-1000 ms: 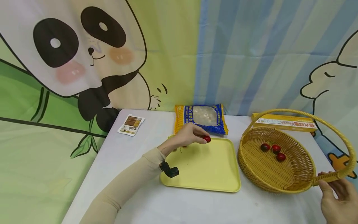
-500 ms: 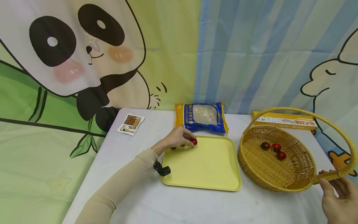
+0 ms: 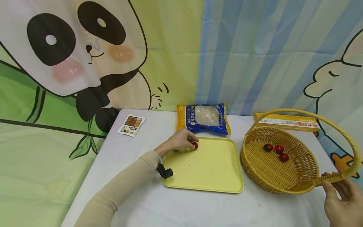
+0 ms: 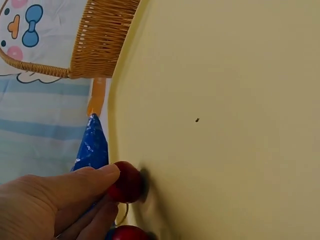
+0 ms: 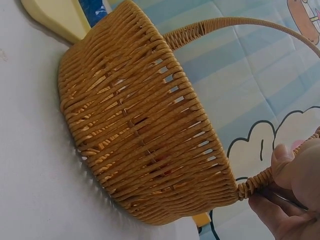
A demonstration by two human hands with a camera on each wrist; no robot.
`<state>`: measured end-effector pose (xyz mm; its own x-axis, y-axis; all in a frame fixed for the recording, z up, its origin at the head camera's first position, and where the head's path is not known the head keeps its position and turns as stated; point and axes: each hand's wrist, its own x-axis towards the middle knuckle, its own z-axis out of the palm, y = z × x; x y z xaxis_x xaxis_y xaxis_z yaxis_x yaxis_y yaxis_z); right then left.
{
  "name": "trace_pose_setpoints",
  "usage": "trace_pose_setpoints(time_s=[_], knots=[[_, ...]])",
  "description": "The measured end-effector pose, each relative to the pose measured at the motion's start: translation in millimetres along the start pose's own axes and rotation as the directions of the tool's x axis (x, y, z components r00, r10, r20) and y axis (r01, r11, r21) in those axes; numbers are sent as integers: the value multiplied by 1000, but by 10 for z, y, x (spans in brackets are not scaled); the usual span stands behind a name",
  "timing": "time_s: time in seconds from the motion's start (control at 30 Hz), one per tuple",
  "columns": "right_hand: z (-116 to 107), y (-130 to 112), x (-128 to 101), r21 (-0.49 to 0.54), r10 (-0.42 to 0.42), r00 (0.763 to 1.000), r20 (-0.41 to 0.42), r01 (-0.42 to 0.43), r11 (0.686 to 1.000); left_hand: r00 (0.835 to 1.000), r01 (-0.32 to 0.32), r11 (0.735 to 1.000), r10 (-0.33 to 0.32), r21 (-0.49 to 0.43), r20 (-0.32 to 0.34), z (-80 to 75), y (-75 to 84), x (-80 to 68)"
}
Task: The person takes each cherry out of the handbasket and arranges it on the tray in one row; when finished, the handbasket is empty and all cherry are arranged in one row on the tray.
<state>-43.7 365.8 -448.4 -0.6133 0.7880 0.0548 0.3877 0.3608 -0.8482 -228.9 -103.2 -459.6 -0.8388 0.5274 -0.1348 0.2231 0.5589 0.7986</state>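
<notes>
While your left hand (image 3: pixel 179 141) has drawn back from the tray's middle toward its far-left corner over the past second, its fingertips now pinch a red cherry tomato (image 3: pixel 195 145) right at the yellow tray (image 3: pixel 210 176), low against the surface. In the left wrist view a second red tomato (image 4: pixel 129 233) sits just beneath those fingers (its stem loop barely visible). That retreat suggests you are gathering fruit from the tray rather than setting it down. Well off to that hand's right, your right hand (image 3: pixel 341 201) curls around the handle base of the wicker basket (image 3: pixel 300 186), steadying it; three tomatoes (image 3: pixel 276 151) lie inside. Beyond your left fingertips rests a blue pasta bag (image 3: pixel 202 119).
</notes>
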Motion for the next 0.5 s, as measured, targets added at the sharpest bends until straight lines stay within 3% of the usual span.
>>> trace_pose_setpoints(time_s=[0.17, 0.37, 0.5], knots=[[-16, 22, 8, -27, -28, 999, -20, 27, 999, 999, -32, 999, 31, -7, -17, -23, 122, -7], [-23, 52, 11, -29, -84, 996, -34, 83, 996, 997, -76, 988, 80, -132, 19, 67, 397, 20], [-18, 55, -3, -28, -135, 990, -47, 134, 991, 993, -98, 963, 112, -250, 39, 211, 645, 111]])
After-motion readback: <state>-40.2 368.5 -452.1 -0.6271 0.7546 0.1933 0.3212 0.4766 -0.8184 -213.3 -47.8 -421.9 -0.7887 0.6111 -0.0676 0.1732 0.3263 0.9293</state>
